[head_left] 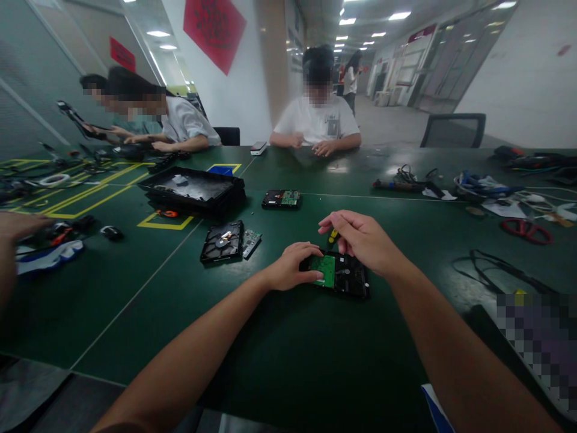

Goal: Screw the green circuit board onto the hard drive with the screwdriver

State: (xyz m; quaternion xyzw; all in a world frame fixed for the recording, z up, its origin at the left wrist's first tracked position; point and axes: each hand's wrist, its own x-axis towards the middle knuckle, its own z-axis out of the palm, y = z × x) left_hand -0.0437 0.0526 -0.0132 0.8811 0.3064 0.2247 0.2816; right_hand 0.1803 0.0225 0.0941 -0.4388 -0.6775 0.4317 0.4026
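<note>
A black hard drive [347,278] with a green circuit board [325,269] facing up lies on the green table [288,349] in front of me. My left hand [291,266] grips its left edge. My right hand [358,239] hovers over the drive and holds a small screwdriver [332,237] with a yellow and black handle, tip pointing down at the board.
An opened drive [222,241] with a loose board [251,242] lies to the left, another drive [282,198] farther back, beside a stack of black trays [193,191]. Tools and cables [496,192] crowd the right. People sit across and at left; another person's hand [15,225] at far left.
</note>
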